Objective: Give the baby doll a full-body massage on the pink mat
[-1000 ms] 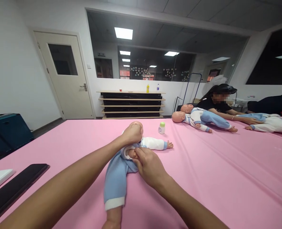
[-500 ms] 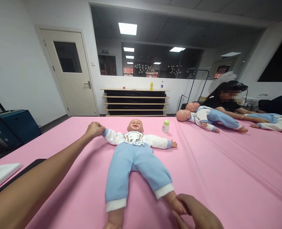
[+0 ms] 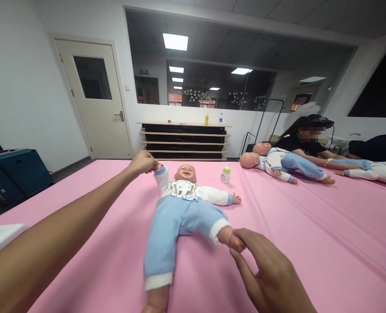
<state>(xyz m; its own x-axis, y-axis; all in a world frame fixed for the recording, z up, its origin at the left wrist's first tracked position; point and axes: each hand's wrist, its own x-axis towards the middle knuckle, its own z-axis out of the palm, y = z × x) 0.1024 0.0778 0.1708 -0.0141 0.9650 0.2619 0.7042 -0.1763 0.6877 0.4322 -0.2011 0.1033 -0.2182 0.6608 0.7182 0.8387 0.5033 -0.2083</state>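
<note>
A baby doll (image 3: 182,211) in a white top with an elephant face and light blue trousers lies on its back on the pink table cover (image 3: 98,256). My left hand (image 3: 143,162) is closed around the doll's hand at the left, and that sleeve is raised upward. Lower right, my right hand (image 3: 264,263) pinches the doll's foot (image 3: 233,239) between thumb and fingers, with that leg lifted and bent. The doll's other arm and leg rest on the cover. A small white bottle with a green cap (image 3: 226,175) stands beyond the doll's free arm.
Two more dolls (image 3: 287,164) lie at the right, near a person in a dark cap (image 3: 310,134) who handles another doll (image 3: 372,171). A white flat object (image 3: 0,237) is at the left edge. Behind the table stands a low shelf (image 3: 184,141).
My left hand has raised the doll's arm up and inward. My right hand has lifted the doll's foot upward, bending the leg.
</note>
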